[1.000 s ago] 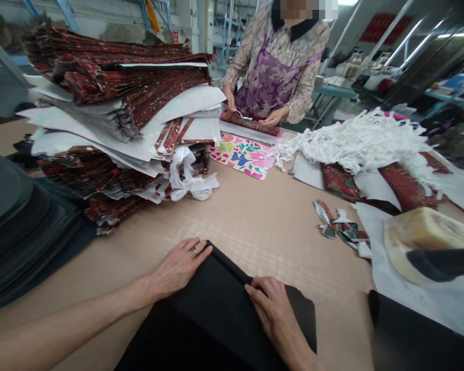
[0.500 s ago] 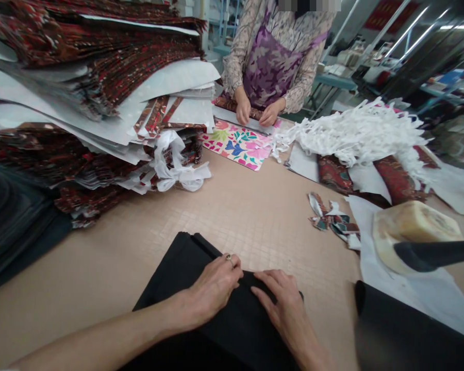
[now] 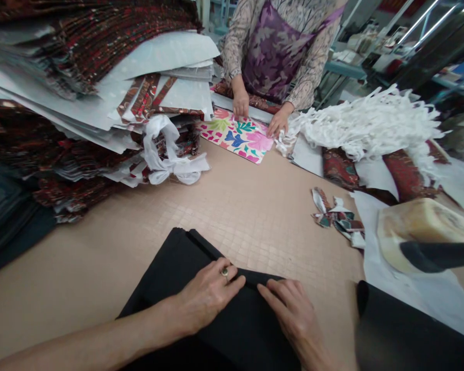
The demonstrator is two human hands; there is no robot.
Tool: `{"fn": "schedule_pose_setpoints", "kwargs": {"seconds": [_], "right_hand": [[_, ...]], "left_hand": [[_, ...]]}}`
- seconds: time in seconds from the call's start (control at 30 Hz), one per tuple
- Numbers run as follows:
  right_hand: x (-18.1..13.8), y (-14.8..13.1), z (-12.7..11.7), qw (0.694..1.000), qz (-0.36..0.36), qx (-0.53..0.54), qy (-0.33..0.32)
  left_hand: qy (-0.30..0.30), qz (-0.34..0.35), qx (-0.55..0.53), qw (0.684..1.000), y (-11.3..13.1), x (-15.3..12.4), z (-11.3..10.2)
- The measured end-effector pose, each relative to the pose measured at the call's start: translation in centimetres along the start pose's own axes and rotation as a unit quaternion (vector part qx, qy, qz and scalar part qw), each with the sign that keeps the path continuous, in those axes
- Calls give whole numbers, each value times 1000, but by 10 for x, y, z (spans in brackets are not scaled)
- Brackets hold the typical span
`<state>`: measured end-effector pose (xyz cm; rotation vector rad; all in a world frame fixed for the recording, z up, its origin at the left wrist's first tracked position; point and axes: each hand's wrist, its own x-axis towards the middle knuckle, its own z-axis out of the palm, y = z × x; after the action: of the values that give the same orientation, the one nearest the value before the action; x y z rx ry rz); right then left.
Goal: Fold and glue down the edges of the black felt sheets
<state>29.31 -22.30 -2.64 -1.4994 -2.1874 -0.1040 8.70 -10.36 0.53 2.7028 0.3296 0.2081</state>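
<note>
A black fabric piece (image 3: 166,278) lies on the tan table (image 3: 247,211) right in front of me, with a raised fold along its far edge. My left hand (image 3: 206,296), a ring on one finger, rests on the fabric with its fingers together at the fold. My right hand (image 3: 294,317) lies beside it, fingers stretched toward the same fold. The fingertips of both hands nearly meet. Neither hand lifts anything.
A tall stack of red patterned and white sheets (image 3: 93,87) fills the left. Across the table a person in a purple apron (image 3: 278,46) presses a floral sheet (image 3: 237,136). White strips (image 3: 367,123), scraps (image 3: 334,216), a yellowish block (image 3: 421,226) and black pieces (image 3: 410,335) lie right.
My left hand slid right along the fold until it met my right hand. The view tilted down and closer. The other person's hands moved onto the floral sheet.
</note>
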Motion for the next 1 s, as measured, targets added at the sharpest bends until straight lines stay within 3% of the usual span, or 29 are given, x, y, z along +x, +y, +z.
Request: {"fn": "schedule_pose_setpoints", "kwargs": {"seconds": [0.3, 0.47, 0.7, 0.87, 1.0], "right_hand": [[-40, 20, -14, 999, 29, 20, -23], [-43, 18, -25, 998, 46, 7, -36], [-46, 17, -21, 998, 49, -16, -32], [-40, 14, -20, 999, 36, -34, -8], [-41, 14, -20, 998, 45, -36, 3]], "left_hand": [[-54, -2, 41, 998, 3, 5, -3], [-80, -12, 53, 995, 7, 4, -4], [-101, -17, 74, 992, 6, 4, 1], [-84, -9, 61, 995, 23, 18, -4], [-88, 32, 48, 994, 41, 31, 11]]}}
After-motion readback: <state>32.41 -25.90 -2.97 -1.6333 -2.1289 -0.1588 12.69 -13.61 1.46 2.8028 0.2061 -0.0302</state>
